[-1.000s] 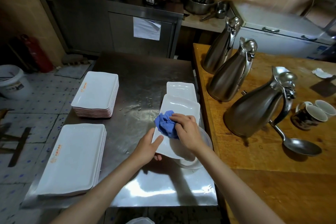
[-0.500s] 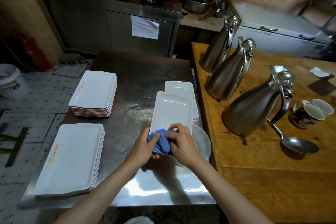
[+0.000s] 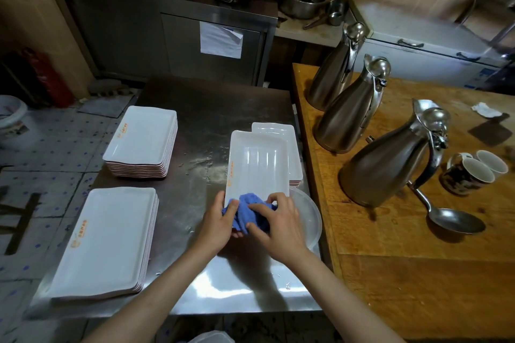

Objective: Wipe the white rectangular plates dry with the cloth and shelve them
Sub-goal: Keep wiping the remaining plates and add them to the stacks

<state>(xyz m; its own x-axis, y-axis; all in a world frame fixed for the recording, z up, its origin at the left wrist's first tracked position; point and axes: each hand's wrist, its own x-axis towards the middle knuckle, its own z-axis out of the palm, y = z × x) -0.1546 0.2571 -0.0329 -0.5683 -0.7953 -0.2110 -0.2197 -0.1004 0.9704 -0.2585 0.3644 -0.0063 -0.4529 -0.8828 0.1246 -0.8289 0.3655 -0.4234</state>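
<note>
A white rectangular plate (image 3: pixel 257 164) is held face up above the steel table (image 3: pixel 195 108), over a short stack of like plates (image 3: pixel 292 147). My left hand (image 3: pixel 218 224) grips the plate's near edge, its thumb on the blue cloth (image 3: pixel 246 210). My right hand (image 3: pixel 278 221) holds the bunched cloth against that near edge, fingers curled over it. Two taller stacks of white plates stand to the left: one far (image 3: pixel 143 139), one near (image 3: pixel 108 239).
A clear round lid or dish (image 3: pixel 310 217) lies under my right hand at the table's right edge. On the wooden counter (image 3: pixel 418 273) to the right stand three steel jugs (image 3: pixel 390 164), two mugs (image 3: pixel 471 175) and a ladle (image 3: pixel 451 220). A white bucket (image 3: pixel 11 120) is on the floor, left.
My right hand drew the cloth from the plate's middle down to its near edge. The plate tipped flatter, showing its inside. My left thumb moved onto the cloth.
</note>
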